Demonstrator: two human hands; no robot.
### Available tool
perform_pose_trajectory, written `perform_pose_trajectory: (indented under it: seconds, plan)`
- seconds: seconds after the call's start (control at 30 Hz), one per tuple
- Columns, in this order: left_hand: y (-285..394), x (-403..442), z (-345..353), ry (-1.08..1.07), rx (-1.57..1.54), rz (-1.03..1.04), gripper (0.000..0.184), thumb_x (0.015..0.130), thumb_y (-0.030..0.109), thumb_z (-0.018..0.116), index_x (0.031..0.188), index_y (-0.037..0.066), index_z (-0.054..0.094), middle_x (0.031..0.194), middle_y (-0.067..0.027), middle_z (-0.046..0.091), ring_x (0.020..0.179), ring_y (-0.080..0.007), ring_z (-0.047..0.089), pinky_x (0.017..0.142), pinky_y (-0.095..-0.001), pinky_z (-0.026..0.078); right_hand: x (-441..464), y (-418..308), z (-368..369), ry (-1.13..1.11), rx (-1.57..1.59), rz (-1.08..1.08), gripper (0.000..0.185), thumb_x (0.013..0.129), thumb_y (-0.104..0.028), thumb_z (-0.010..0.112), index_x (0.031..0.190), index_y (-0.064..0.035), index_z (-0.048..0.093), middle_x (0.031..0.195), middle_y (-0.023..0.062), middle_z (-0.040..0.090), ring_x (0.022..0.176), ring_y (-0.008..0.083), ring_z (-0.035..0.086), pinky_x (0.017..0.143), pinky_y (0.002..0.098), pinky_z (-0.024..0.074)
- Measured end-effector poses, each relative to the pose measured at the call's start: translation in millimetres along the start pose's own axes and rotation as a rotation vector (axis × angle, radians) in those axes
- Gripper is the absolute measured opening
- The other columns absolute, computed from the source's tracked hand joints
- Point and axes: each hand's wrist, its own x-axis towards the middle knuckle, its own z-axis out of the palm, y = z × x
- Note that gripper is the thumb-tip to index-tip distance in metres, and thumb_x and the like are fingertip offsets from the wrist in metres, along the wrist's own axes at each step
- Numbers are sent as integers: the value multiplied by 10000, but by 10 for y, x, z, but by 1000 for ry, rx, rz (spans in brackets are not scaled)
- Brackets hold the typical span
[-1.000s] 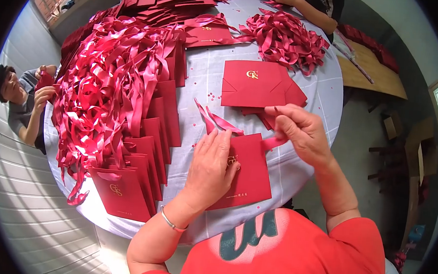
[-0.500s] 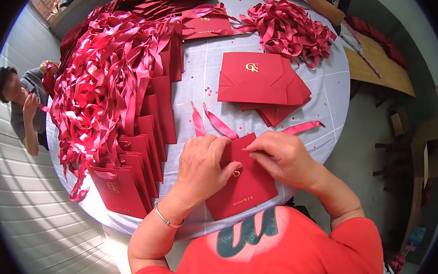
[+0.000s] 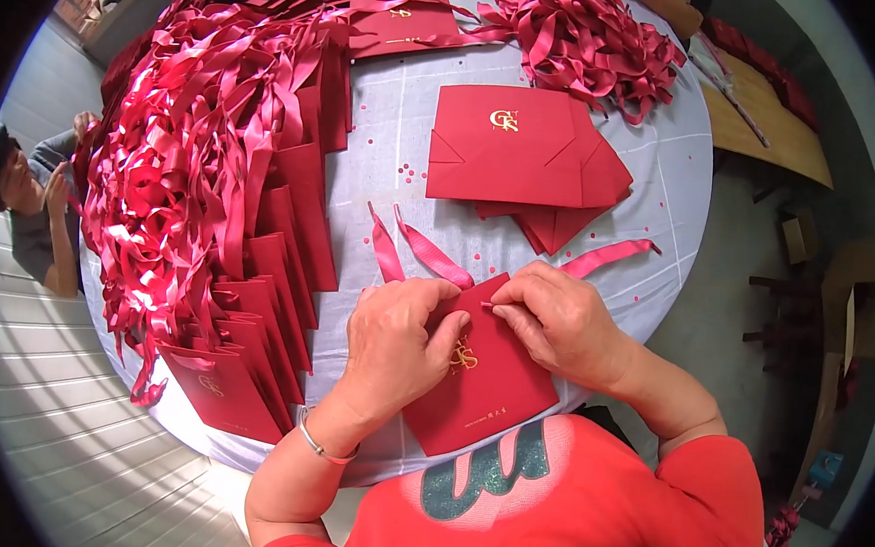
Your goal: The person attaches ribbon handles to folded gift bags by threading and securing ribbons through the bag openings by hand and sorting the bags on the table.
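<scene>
A red paper gift bag [image 3: 481, 386] with a gold monogram lies flat and tilted at the near edge of the table. My left hand [image 3: 398, 346] is closed on its upper left part, the thumb on the front and the fingers at the far edge. My right hand [image 3: 569, 327] pinches a small pink ribbon end near the bag's upper edge. Two loose ends of a pink ribbon [image 3: 434, 253] stick out beyond the left hand. Another ribbon end [image 3: 609, 256] extends past my right hand. What lies under the fingers is hidden.
Several flat red bags [image 3: 505, 147] are stacked ahead. A row of ribboned bags [image 3: 230, 391] stands at left under a heap of ribbons [image 3: 183, 178]. More ribbons [image 3: 582, 47] lie far right. A person [image 3: 37, 189] is at the left edge. Small red dots litter the tablecloth [image 3: 387, 120].
The view has shifted slightly. My left thumb has moved off the gold monogram, which shows more fully. My right hand keeps its pinch near the bag's upper edge.
</scene>
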Motion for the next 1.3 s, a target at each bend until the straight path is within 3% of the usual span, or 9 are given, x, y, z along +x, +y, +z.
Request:
perform_pose_trajectory:
  seconds: [0.43, 0.67, 0.73, 0.87, 1.03, 1.1, 1.3]
  plan:
    - [24, -5, 2, -23, -82, -71, 128, 814, 159, 756, 869, 66, 687, 725, -111, 662, 688, -307, 636, 674, -414, 455, 44, -257, 19, -93, -340, -20, 131, 792, -44, 717, 814, -20, 590, 743, 124, 582, 610, 282, 618, 530, 368, 514]
    - [3, -28, 27, -16, -94, -41, 113, 822, 151, 747, 877, 65, 699, 741, -120, 676, 692, -311, 643, 675, -418, 458, 70, -312, 68, -90, -315, -13, 138, 783, -46, 708, 801, -15, 575, 733, 138, 576, 588, 307, 614, 513, 389, 508]
    - [-12, -25, 32, -10, -94, -22, 108, 822, 147, 744, 878, 66, 699, 745, -122, 678, 693, -312, 644, 675, -419, 457, 79, -334, 97, -123, -370, -23, 111, 758, -49, 641, 795, -3, 547, 735, 155, 570, 603, 284, 649, 527, 374, 544]
    - [-23, -30, 26, -23, -117, -3, 98, 821, 140, 738, 872, 69, 693, 743, -118, 676, 697, -312, 645, 674, -418, 453, 81, -348, 185, -97, -370, 14, 119, 766, -63, 655, 795, -8, 554, 735, 158, 577, 606, 305, 644, 539, 384, 540]
    - [-40, -55, 11, -23, -128, 0, 103, 819, 143, 740, 873, 75, 685, 740, -109, 673, 697, -301, 642, 665, -412, 442, 91, -246, 118, 3, -117, 80, 137, 761, -88, 720, 788, -42, 595, 754, 141, 593, 625, 338, 632, 585, 421, 526]
    - [-25, -70, 33, 7, -104, 73, 112, 811, 142, 748, 880, 79, 686, 739, -92, 670, 693, -280, 637, 656, -399, 428, 101, -302, 21, -36, -164, 108, 156, 745, -88, 750, 792, -49, 606, 798, 125, 606, 706, 320, 638, 625, 405, 525]
    - [48, -87, -23, 42, -89, 178, 119, 801, 124, 752, 884, 85, 676, 751, -56, 667, 686, -249, 623, 650, -383, 417, 204, -213, -146, -56, -56, -44, 223, 725, -80, 818, 827, -37, 624, 885, 94, 622, 839, 264, 629, 657, 351, 510]
